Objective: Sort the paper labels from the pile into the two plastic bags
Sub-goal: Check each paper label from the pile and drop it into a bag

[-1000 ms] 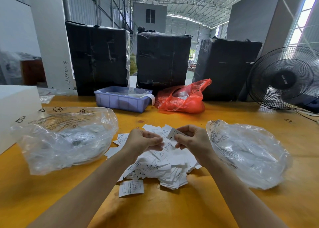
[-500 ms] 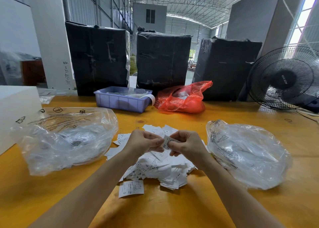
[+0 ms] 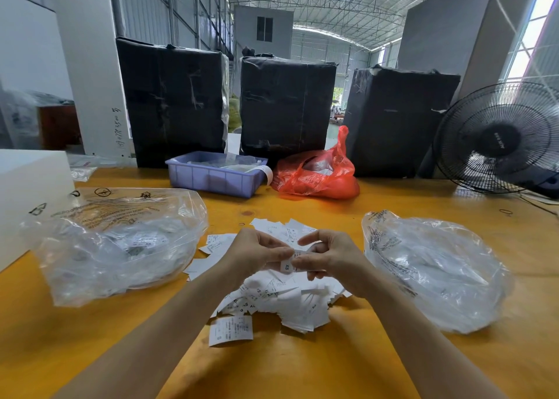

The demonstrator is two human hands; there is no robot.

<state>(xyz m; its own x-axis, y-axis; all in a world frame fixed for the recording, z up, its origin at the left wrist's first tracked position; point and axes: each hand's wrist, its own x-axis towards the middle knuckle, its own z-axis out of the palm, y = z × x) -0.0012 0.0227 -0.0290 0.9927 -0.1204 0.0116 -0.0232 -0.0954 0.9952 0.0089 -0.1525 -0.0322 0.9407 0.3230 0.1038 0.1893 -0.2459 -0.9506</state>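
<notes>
Both hands meet just above the pile of labels [image 3: 272, 292] on the yellow desk [image 3: 302, 368]: the left hand [image 3: 257, 255] and right hand [image 3: 331, 261] pinch one label [image 3: 289, 262] marked XS between them. Clear bags flank the pile, the left bag [image 3: 115, 244] and the right bag [image 3: 435, 268].

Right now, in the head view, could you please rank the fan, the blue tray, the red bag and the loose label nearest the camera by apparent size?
1. Fan, cut off by the frame edge.
2. Blue tray and red bag: they look alike, unranked.
3. Loose label.
</notes>
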